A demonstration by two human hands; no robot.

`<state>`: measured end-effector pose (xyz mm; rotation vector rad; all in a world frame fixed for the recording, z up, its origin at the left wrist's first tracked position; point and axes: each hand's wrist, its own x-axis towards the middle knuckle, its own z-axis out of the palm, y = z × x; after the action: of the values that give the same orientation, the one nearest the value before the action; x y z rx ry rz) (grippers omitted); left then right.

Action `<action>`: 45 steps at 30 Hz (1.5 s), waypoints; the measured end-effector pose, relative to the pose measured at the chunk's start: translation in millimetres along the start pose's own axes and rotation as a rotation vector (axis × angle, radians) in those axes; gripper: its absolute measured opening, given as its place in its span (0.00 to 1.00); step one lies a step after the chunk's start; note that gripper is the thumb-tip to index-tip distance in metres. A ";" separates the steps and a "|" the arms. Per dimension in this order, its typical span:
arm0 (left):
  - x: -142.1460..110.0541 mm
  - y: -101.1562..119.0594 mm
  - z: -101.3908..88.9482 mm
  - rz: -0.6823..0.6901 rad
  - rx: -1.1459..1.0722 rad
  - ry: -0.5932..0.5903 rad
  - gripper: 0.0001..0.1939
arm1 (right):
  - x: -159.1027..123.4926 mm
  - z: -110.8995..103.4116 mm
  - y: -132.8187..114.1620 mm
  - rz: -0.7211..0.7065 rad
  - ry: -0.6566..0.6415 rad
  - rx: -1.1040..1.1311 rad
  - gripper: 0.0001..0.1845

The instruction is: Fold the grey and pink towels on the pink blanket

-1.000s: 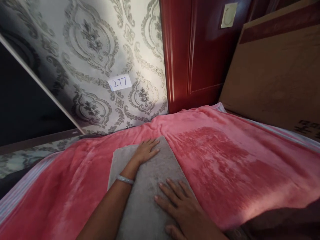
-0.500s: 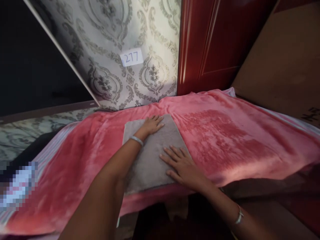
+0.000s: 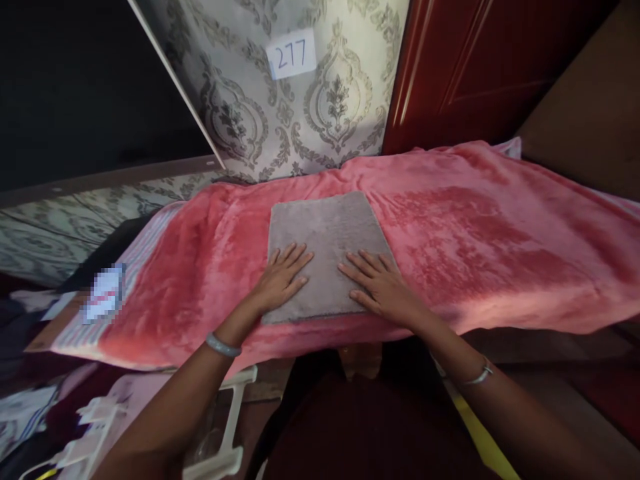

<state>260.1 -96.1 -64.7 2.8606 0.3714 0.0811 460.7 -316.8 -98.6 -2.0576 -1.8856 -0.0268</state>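
A grey, short-piled rectangular cloth [image 3: 325,230] lies flat on a pink plush blanket [image 3: 210,267]. Near its left edge my left hand [image 3: 283,277] rests palm down, fingers spread, with a bangle on the wrist. My right hand [image 3: 375,280] presses flat on the cloth's right side, its fingers also apart. Neither hand grips anything. The cloth's far edge and near edge both show, and its surface looks smooth.
Behind the blanket stands a patterned wall with a paper marked 277 [image 3: 291,53]. A dark screen [image 3: 95,93] is at left, a red door panel [image 3: 480,60] at right. White plastic frames [image 3: 233,420] sit below the blanket's front edge.
My left hand has slid from the cloth's far edge back toward me, to its near left side. My right hand stays on the right side. The camera view has shifted.
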 end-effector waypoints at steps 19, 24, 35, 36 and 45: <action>-66.7 15.7 18.3 -0.540 -1.237 0.688 0.33 | -25.3 -1.5 13.6 0.051 0.082 0.119 0.27; -98.2 46.6 13.9 -0.643 -1.607 0.665 0.24 | -53.6 4.9 8.4 0.088 0.130 0.062 0.31; -85.8 97.0 29.2 -0.616 -1.873 0.521 0.11 | -51.2 4.3 -19.0 0.097 0.151 0.033 0.35; -83.2 98.6 30.9 -0.620 -1.899 0.515 0.12 | -49.6 4.5 -22.4 0.087 0.145 0.036 0.35; -58.4 120.6 41.2 -0.638 -2.011 0.440 0.19 | -38.4 8.8 -41.2 0.071 0.197 0.085 0.29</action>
<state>236.7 -234.0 -74.7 0.6785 0.6669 0.5508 414.5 -349.2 -106.4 -1.9850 -1.6674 -0.1245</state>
